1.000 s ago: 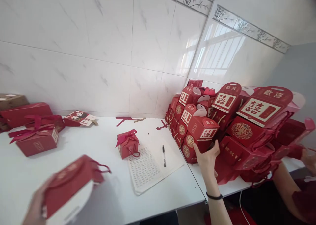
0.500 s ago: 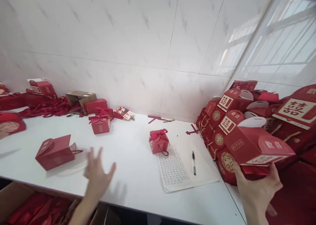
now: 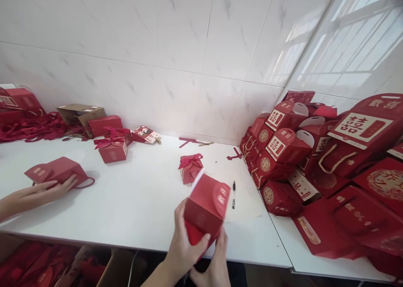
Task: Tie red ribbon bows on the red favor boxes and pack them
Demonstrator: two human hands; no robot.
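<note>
A red gift box (image 3: 206, 209) with a rounded flap is tilted between my two hands, just above the table's front edge. My left hand (image 3: 184, 241) wraps round its left and lower side, thumb across the front. Lower down on the right, my right hand (image 3: 217, 249) closes on the box from below; its fingertips are partly hidden. Just behind stands a smaller red box with a ribbon bow (image 3: 190, 169), partly covered by the held box. A black pen (image 3: 234, 194) lies to the right of it.
A co-worker's hand (image 3: 53, 190) touches a red box with a cord (image 3: 58, 171) at left. Many red boxes (image 3: 283, 144) are piled at right. A bow-tied box (image 3: 111, 146), cardboard box (image 3: 83, 115) and ribbons (image 3: 34, 125) lie along the wall.
My right hand has brought the gift box from the pile on the right to the middle. My left hand, earlier spread and empty, now grips it too. A co-worker's hand has come in at left.
</note>
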